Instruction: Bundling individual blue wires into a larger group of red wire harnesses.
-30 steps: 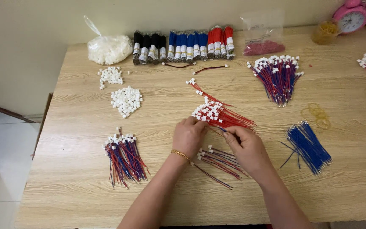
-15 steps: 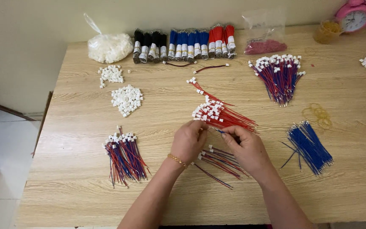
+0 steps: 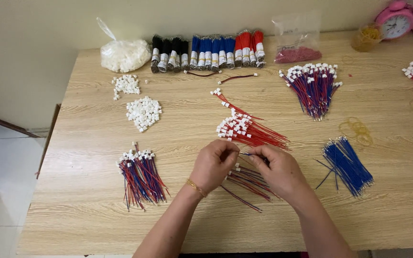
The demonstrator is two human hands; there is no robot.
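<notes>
Head view: pale wooden table [image 3: 383,200] against a cream wall, tiled floor visible past its left edge. Along the far edge, a clear bag of white connectors [image 3: 123,53], a row of black, blue and red wire bundles [image 3: 209,51], a clear bag of pink pieces [image 3: 297,45] and a pink alarm clock [image 3: 396,21]. Spread over the top, two loose heaps of white connectors [image 3: 143,113], a fan of red wires with white plugs [image 3: 247,131], a bunch of mixed red and blue wires [image 3: 141,174] at left, another larger bunch [image 3: 314,86] at right, bare blue wires [image 3: 347,165] near the right hand. Left hand [image 3: 213,165], gold bracelet at the wrist, and right hand [image 3: 278,169] meeting at centre, fingertips pinched together on a thin dark wire [image 3: 245,154]. Wire short and slender, lying roughly left to right between the two hands, just above a small pile of red and blue wires [image 3: 247,181]. Detail of wire's ends too small to tell
</notes>
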